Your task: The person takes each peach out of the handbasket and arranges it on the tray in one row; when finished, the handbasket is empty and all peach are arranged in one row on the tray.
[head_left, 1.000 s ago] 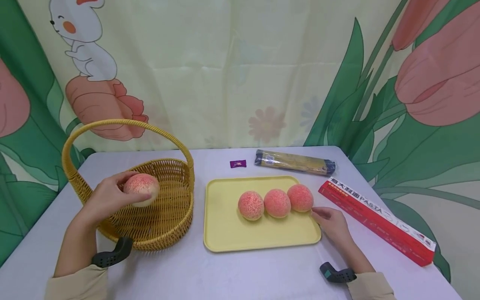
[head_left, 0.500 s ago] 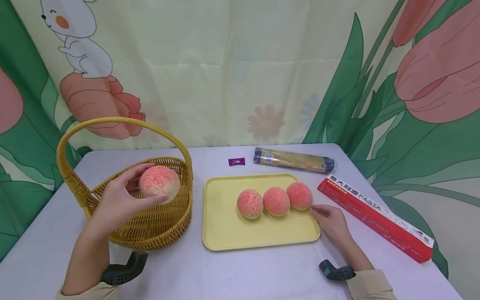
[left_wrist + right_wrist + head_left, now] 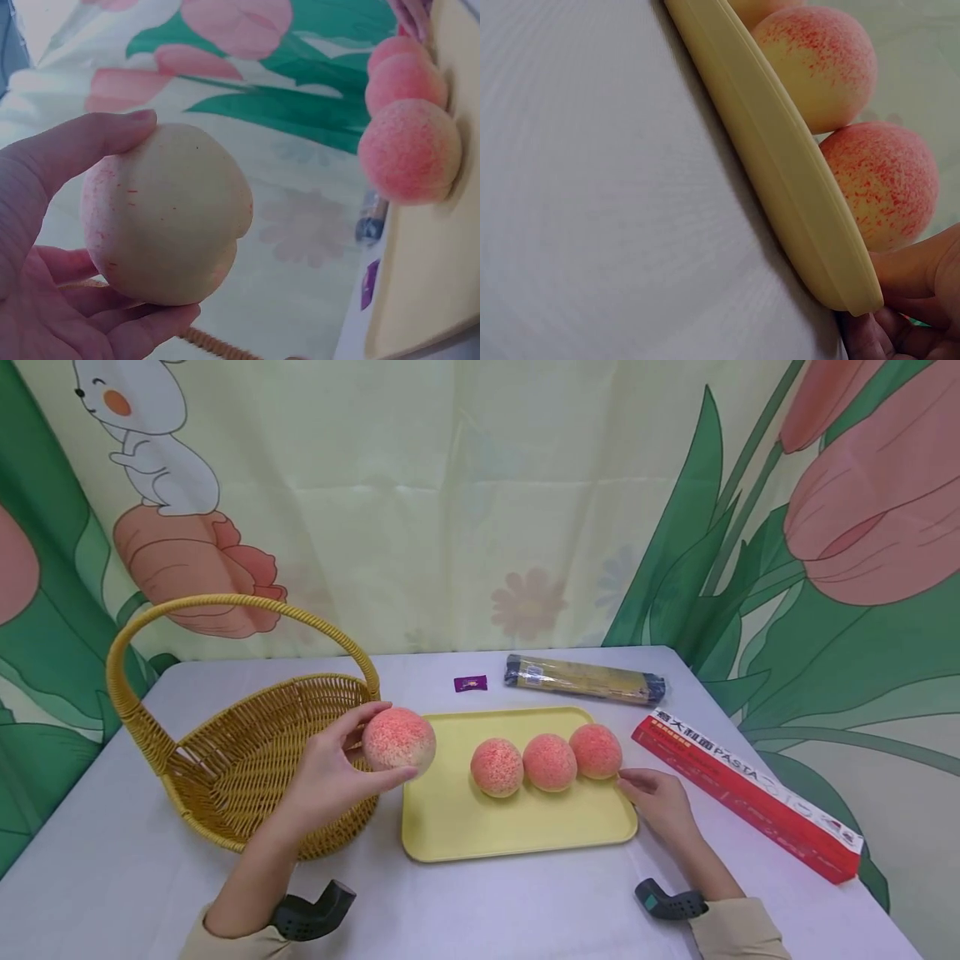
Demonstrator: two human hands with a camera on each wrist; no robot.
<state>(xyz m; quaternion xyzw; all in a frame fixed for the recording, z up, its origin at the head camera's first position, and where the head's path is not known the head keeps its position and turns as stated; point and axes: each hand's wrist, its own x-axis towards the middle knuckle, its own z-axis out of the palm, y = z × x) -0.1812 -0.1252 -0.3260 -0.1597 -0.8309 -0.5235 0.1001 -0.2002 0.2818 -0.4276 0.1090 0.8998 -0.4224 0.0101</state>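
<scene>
My left hand point(image 3: 322, 785) grips a pink and cream peach point(image 3: 399, 741), thumb on one side and fingers on the other. It is held up between the wicker basket point(image 3: 247, 735) and the yellow tray point(image 3: 517, 835), overlapping the tray's left edge in the head view. The left wrist view shows the peach's pale, creased side point(image 3: 169, 217). On the tray, three more peaches sit in a row: a left one point(image 3: 497, 767), a middle one point(image 3: 550, 762) and a right one point(image 3: 596, 751). My right hand point(image 3: 663, 806) pinches the tray's right rim, beside the right peach.
The basket's tall arched handle point(image 3: 240, 600) rises at the left. Behind the tray lie a small purple packet point(image 3: 470, 683) and a wrapped pasta bundle point(image 3: 585, 680). A long red pasta box point(image 3: 750, 797) slants along the right side. A printed curtain point(image 3: 435, 527) hangs behind the table.
My left hand has carried the peach right, from over the basket to the tray's left edge. My right hand stays at the tray's rim, and the three peaches on the tray keep their places.
</scene>
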